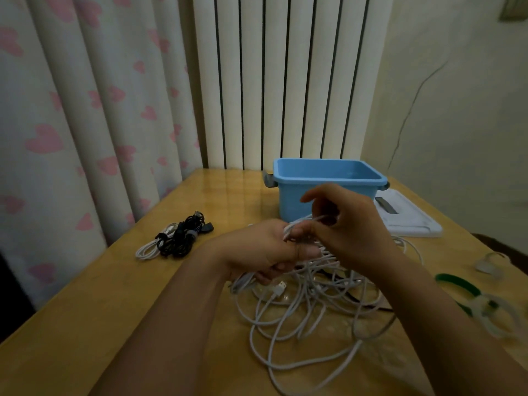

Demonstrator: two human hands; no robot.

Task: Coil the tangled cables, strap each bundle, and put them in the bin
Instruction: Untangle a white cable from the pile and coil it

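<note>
Cables: white tangle [308,304] sprawls over the near-centre of the wooden table [85,324], loose loops spilling toward the near edge, at least one dark strand running through it. Left hand [263,252] is raised above the far side of the tangle, fingers curled round a gathered bunch of white strands; a USB plug [278,290] hangs just below it. Right hand [345,227] sits just right of the left, touching it, fingertips pinching white strands at the top of that same bunch. Blue bin [325,184] stands beyond the hands, far-centre, open top, nothing visible inside. White lid [411,221] lies flat just right of the bin. Bundled black and white cables [174,238] lie to the left, well apart from the tangle. Green strap [457,284] and clear, blurred loops [497,315] lie at the right edge.
</note>
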